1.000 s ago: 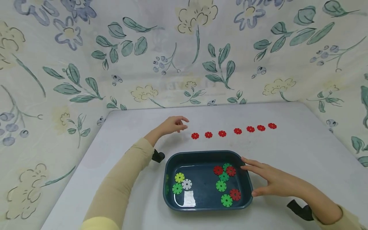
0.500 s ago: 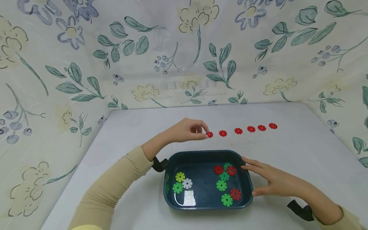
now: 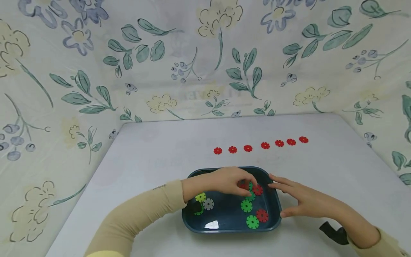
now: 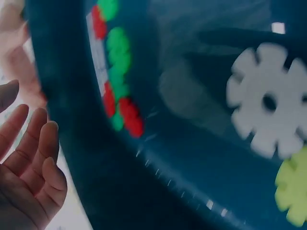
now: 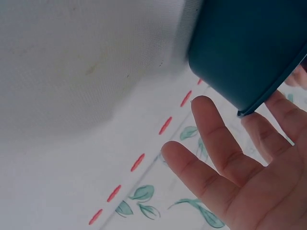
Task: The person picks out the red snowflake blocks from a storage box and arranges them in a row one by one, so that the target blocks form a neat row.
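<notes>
In the head view, my left hand [image 3: 229,181] reaches over the dark blue tray [image 3: 231,231], its loosely bent fingers above the discs at the right end. No held disc shows. A notched plastic disc in red [image 3: 257,189] lies by its fingertips with green ones; another red disc is partly hidden behind the fingers. Nearer the front lie a green disc [image 3: 252,222] and a red disc [image 3: 262,215]. At the tray's left are a white disc [image 3: 208,204], a yellow disc [image 3: 200,197] and a partly covered green one. My right hand [image 3: 308,200] rests spread fingers at the tray's right rim.
Several red discs [image 3: 248,148] form a spaced row on the white table [image 3: 160,150] behind the tray. A flower-patterned cloth [image 3: 192,71] hangs behind the table and at its sides. A black strap [image 3: 334,233] sits by the right wrist.
My left hand moves from beside the row's left end, across its leftmost disc, then down over the tray's right part. The row looks the same, and my right hand stays at the rim.
</notes>
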Motion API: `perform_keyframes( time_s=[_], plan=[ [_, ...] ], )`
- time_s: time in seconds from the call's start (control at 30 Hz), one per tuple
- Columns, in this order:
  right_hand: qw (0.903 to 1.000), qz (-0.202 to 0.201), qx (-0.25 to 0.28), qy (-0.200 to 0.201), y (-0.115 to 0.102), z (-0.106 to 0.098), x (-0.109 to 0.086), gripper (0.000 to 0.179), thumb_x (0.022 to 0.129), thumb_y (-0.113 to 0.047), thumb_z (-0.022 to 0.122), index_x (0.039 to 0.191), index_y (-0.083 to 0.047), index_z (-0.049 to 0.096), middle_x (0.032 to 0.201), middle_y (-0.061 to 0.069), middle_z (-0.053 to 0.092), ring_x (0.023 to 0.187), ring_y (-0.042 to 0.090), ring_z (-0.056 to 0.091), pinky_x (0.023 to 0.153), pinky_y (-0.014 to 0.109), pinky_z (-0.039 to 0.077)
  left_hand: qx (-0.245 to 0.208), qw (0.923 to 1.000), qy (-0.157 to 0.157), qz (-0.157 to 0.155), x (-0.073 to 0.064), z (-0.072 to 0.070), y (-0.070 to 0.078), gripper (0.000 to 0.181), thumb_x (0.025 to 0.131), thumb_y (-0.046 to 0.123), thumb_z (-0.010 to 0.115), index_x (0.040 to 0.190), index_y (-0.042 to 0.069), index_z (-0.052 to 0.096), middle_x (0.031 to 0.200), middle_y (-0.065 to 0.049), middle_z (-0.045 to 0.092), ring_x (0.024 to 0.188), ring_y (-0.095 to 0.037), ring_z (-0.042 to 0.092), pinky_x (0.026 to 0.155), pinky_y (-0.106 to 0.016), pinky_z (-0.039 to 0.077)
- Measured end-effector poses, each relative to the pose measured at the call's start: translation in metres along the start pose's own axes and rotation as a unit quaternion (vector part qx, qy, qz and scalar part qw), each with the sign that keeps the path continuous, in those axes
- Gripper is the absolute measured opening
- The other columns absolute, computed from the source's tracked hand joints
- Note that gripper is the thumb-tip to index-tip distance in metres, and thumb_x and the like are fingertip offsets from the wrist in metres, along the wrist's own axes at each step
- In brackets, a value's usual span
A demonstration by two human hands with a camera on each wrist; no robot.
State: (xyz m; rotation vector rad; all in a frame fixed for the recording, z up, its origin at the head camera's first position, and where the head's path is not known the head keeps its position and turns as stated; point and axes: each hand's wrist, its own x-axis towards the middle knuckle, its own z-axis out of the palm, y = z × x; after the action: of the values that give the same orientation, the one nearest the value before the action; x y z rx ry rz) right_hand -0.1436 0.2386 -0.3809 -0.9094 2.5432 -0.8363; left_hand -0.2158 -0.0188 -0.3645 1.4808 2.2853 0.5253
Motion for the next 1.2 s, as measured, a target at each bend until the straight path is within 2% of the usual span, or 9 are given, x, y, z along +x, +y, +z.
perform_keyframes(
  time_s=[0.17, 0.37, 0.5, 0.73, 0.87, 1.03, 1.1, 1.2],
  plan=[
    [1.0000, -0.002, 0.005, -0.001, 0.000, 0.000, 0.001, 0.074, 0.077, -0.050, 0.064, 0.135, -0.010, 0.041, 0.147, 0.018, 0.025, 0.124, 0.040, 0.034, 0.084, 0.052, 0.046, 0.031, 0.9991, -0.028, -0.010, 0.006, 0.017, 0.006, 0.037, 0.084, 0.028, 0.067, 0.118, 0.016, 0.059, 0.081, 0.008, 0.062, 0.068, 0.001, 0.050, 0.059, -0.008, 0.040],
    [1.0000, -0.005, 0.002, 0.000, 0.001, 0.001, 0.000, 0.075, 0.077, -0.051, 0.063, 0.136, -0.010, 0.040, 0.147, 0.018, 0.025, 0.123, 0.041, 0.034, 0.084, 0.052, 0.046, 0.052, 0.9968, -0.052, -0.030, 0.012, 0.028, 0.012, 0.039, 0.084, 0.030, 0.066, 0.120, 0.018, 0.058, 0.070, 0.009, 0.057, 0.060, 0.001, 0.047, 0.053, -0.009, 0.038],
    [0.9999, -0.015, -0.001, 0.002, 0.001, 0.001, 0.001, 0.075, 0.078, -0.051, 0.062, 0.136, -0.009, 0.040, 0.146, 0.018, 0.026, 0.122, 0.039, 0.036, 0.084, 0.047, 0.047, 0.060, 0.9950, -0.068, -0.041, 0.016, 0.034, 0.013, 0.042, 0.085, 0.031, 0.065, 0.124, 0.019, 0.055, 0.068, 0.009, 0.056, 0.059, 0.000, 0.047, 0.052, -0.010, 0.037],
    [0.9995, -0.030, 0.004, 0.006, 0.005, 0.002, -0.002, 0.074, 0.080, -0.049, 0.062, 0.137, -0.009, 0.039, 0.147, 0.016, 0.025, 0.122, 0.017, 0.037, 0.083, 0.032, 0.050, 0.070, 0.9921, -0.097, -0.038, 0.023, 0.046, 0.013, 0.049, 0.084, 0.036, 0.064, 0.129, 0.021, 0.051, 0.070, 0.010, 0.056, 0.062, 0.000, 0.048, 0.055, -0.010, 0.037],
    [0.9995, -0.030, 0.006, 0.011, 0.006, 0.003, -0.002, 0.074, 0.079, -0.048, 0.063, 0.136, -0.009, 0.039, 0.146, 0.017, 0.026, 0.119, 0.015, 0.040, 0.080, 0.029, 0.050, 0.079, 0.9894, -0.119, -0.028, 0.026, 0.050, 0.013, 0.050, 0.086, 0.037, 0.062, 0.131, 0.022, 0.049, 0.076, 0.011, 0.061, 0.066, 0.002, 0.052, 0.063, -0.008, 0.040],
    [0.9995, -0.028, 0.014, 0.006, 0.005, 0.002, -0.001, 0.074, 0.079, -0.046, 0.064, 0.136, -0.008, 0.039, 0.146, 0.018, 0.025, 0.111, 0.022, 0.046, 0.076, 0.027, 0.050, 0.083, 0.9808, -0.176, -0.011, 0.029, 0.049, 0.014, 0.049, 0.087, 0.036, 0.060, 0.133, 0.023, 0.048, 0.101, 0.011, 0.064, 0.080, 0.002, 0.055, 0.079, -0.011, 0.043],
    [0.9994, -0.026, 0.020, 0.002, 0.005, 0.002, -0.001, 0.073, 0.080, -0.045, 0.065, 0.137, -0.007, 0.039, 0.146, 0.019, 0.024, 0.104, 0.024, 0.050, 0.073, 0.027, 0.050, 0.080, 0.9795, -0.185, -0.008, 0.031, 0.047, 0.014, 0.047, 0.087, 0.033, 0.061, 0.131, 0.022, 0.050, 0.108, 0.011, 0.063, 0.086, 0.001, 0.055, 0.084, -0.012, 0.042],
    [0.9993, -0.024, 0.029, -0.003, 0.005, 0.001, -0.001, 0.073, 0.080, -0.043, 0.065, 0.137, -0.006, 0.038, 0.146, 0.020, 0.023, 0.098, 0.023, 0.053, 0.071, 0.026, 0.050, 0.074, 0.9806, -0.182, -0.004, 0.033, 0.045, 0.015, 0.043, 0.087, 0.028, 0.063, 0.127, 0.018, 0.053, 0.108, 0.009, 0.063, 0.088, 0.000, 0.055, 0.084, -0.011, 0.042]
  ],
)
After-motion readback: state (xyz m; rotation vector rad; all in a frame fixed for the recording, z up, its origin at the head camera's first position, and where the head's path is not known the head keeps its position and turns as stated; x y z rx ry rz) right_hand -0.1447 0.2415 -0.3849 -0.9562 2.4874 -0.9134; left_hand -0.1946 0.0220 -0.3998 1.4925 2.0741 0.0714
